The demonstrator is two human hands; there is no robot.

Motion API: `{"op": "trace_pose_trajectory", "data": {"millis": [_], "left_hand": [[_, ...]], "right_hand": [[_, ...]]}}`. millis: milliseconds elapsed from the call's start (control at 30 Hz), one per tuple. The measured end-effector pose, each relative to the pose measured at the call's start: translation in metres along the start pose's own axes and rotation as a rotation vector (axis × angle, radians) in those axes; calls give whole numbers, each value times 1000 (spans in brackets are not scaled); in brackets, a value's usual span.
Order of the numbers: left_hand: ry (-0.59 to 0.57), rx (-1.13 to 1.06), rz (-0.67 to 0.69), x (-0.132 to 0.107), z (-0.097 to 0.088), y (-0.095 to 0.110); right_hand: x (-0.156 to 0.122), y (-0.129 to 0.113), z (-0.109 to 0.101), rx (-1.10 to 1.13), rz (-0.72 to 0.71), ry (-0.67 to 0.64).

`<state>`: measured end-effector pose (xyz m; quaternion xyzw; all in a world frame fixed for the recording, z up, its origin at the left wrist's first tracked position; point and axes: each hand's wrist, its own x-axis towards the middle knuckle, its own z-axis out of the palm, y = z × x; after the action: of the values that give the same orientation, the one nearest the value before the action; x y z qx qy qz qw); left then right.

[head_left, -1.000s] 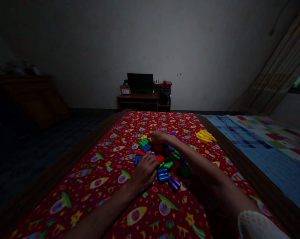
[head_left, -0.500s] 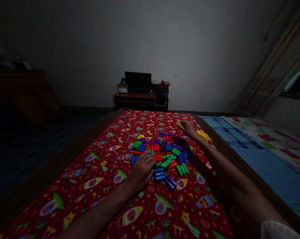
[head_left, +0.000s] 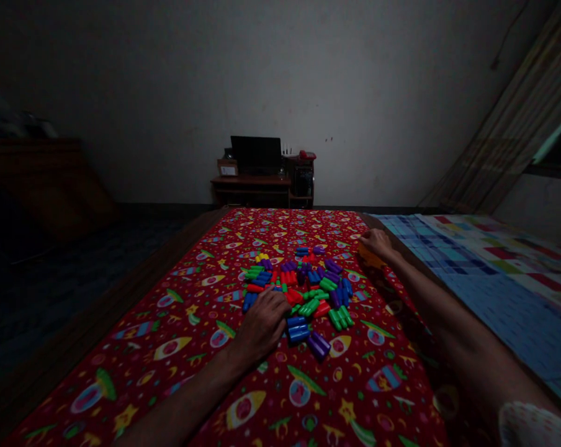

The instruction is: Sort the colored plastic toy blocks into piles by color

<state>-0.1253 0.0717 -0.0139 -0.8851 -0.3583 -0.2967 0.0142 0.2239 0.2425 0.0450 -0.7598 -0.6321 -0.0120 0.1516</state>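
My left hand (head_left: 266, 313) rests at the near left side of a pile of plastic toy blocks, fingers curled together; their tips are hidden, so I cannot make out what they hold. Close to it lie a blue block (head_left: 298, 329), a purple block (head_left: 318, 346) and a red block (head_left: 295, 297). Over at the right edge of the cloth, my right hand (head_left: 376, 242) has its fingers drawn together, pointing left. Yellow blocks (head_left: 372, 256) lie in shadow under that hand and wrist, mostly covered. Whatever is in those fingers is hidden.
A red patterned cloth (head_left: 169, 323) covers the surface. More blocks lie in the middle, among them a green block (head_left: 341, 318) and a small yellow block (head_left: 262, 257). Beyond stands a desk (head_left: 252, 181) with a monitor (head_left: 256, 154). Blue checked bedding (head_left: 415, 242) is to the right.
My right hand, with a yellow block in its fingers before, has moved right to the yellow blocks at the cloth's edge. My left hand stays in place by the pile.
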Motion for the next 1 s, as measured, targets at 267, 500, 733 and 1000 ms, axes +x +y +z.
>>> {"op": "trace_pose_trajectory", "data": {"millis": [267,500,733,1000], "left_hand": [[3,2,-3,0,0,2],[-6,7,-4,1,-2,3],[-2,52,1,-1,0,0],[41,-31,-11,0,2,2]], "right_hand": [[-6,-21,1,-46,-100,87],[-24,-137,14,251,-700,-122],[-62,-257,55,243,-734,-313],[-50,-240,50,474,-600,-343]]}}
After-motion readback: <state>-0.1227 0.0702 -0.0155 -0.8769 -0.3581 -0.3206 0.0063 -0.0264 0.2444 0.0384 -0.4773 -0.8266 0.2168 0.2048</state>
